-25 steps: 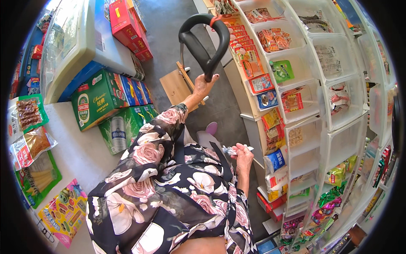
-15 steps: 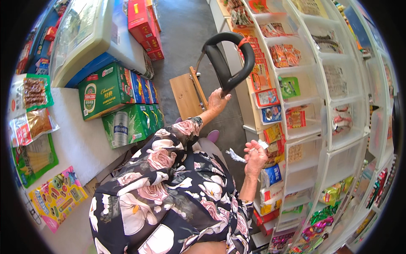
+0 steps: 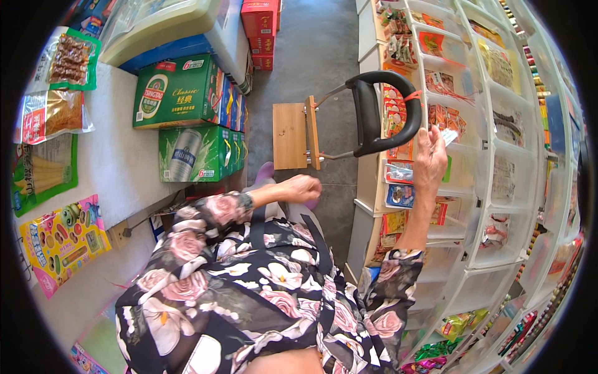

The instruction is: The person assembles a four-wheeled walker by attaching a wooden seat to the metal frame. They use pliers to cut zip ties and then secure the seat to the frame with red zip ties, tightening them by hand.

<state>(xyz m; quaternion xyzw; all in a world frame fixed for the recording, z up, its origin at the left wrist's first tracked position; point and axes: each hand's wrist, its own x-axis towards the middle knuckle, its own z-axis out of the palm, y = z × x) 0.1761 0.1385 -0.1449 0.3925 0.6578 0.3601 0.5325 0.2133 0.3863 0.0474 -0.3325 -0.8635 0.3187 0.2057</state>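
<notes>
I stand in a shop, identified by its stock: clear bins (image 3: 487, 288) to my right sort packets (image 3: 497, 230) by kind; drink cartons (image 3: 168, 93) (green, stacked in two tiers) occupy my left, alongside sealed food pouches (image 3: 61, 234) and, farther ahead, red boxes (image 3: 258, 23).

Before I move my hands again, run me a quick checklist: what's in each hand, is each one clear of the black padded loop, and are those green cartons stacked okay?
1. Left hand empty: cannot tell; the fingers are curled and the palm is hidden.
2. Right hand empty: not ok; a small white item is in its fingers.
3. Left hand clear of the black padded loop: ok; a gap shows between them.
4. Right hand clear of the loop: cannot tell; its fingertips are right by the rim.
5. Upper green carton resting on the lower green carton: ok.
</notes>
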